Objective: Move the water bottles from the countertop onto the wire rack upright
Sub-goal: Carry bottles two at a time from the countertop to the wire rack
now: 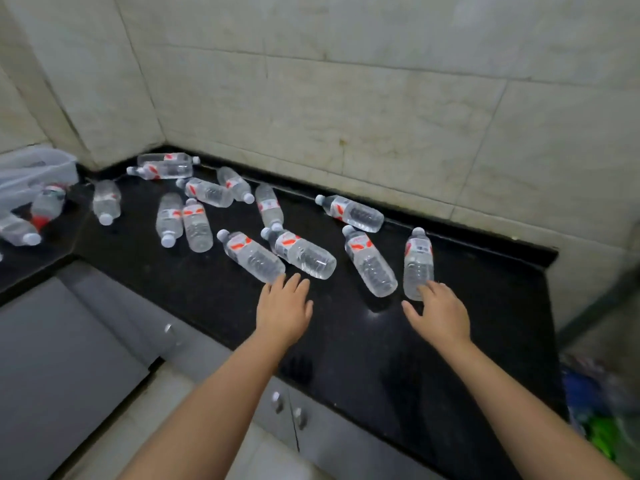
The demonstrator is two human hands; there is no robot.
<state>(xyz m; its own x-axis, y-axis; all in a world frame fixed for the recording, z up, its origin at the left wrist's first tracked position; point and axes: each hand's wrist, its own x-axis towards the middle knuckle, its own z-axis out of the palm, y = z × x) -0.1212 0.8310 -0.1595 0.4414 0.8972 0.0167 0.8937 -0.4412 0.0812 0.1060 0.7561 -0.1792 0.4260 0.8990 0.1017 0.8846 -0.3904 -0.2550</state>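
— What are we seeing on the black countertop [346,341]?

— We are looking at clear water bottles [197,225] with red-and-white labels lying on their sides, scattered from the corner at ten o'clock round to two o'clock; none of them is standing upright. The wire rack is not showing in our view.

— And the hands?

— Our left hand [284,310] is reaching out palm down, its fingers straight and lying close together, the fingertips arriving at the base of the nearest bottle [252,256], which is lying at twelve o'clock from that hand. We cannot tell whether they are touching it.

— The right one?

— Our right hand [440,313] is stretching toward the rightmost bottle [418,263] at one o'clock — fingers loosely spread, thumb held apart, the fingertips overlapping the bottle's base, not curling round it.

— Anything else?

— A clear plastic bin [38,171] is sitting at nine o'clock on the far left, with more bottles lying just beside it, and grey cabinet doors [311,420] are showing below the counter edge.
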